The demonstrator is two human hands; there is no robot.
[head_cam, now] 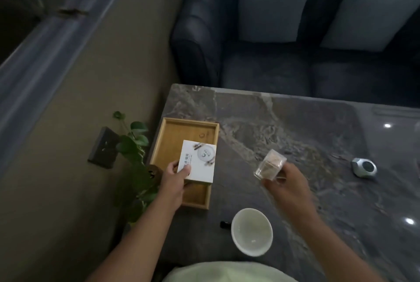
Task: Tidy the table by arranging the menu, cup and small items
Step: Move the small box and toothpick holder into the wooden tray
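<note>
The left hand (176, 173), left of centre in the frame, pinches the near left corner of a white rectangular card box (198, 161) printed with a round emblem, thumb on top and the other fingers tucked beneath. It holds the box over the middle of a shallow light-wood rectangular tray (162, 145); whether the box rests on the tray floor or hangs just above it I cannot tell, though a shadow along its near edge hints at a gap. Gripping by one corner leaves the far end free to be lowered and squared against the tray wall.

The right hand (287, 181), right of centre, closes its fingertips around the base of a small clear plastic box of wooden toothpicks (271, 164), tilted and lifted off the grey marble-patterned table (295, 122). It looks to be waiting its turn, probably bound for the tray as well.

At lower centre a white round ceramic cup (251, 231) stands on the table near its front edge, apart from both hands. A small silver faceted device (363, 167) sits at the right of the frame, well apart from the rest. No menu is plainly identifiable, unless the printed box serves as one. A green leafy plant (134, 145) hangs beside the tray's left wall.
</note>
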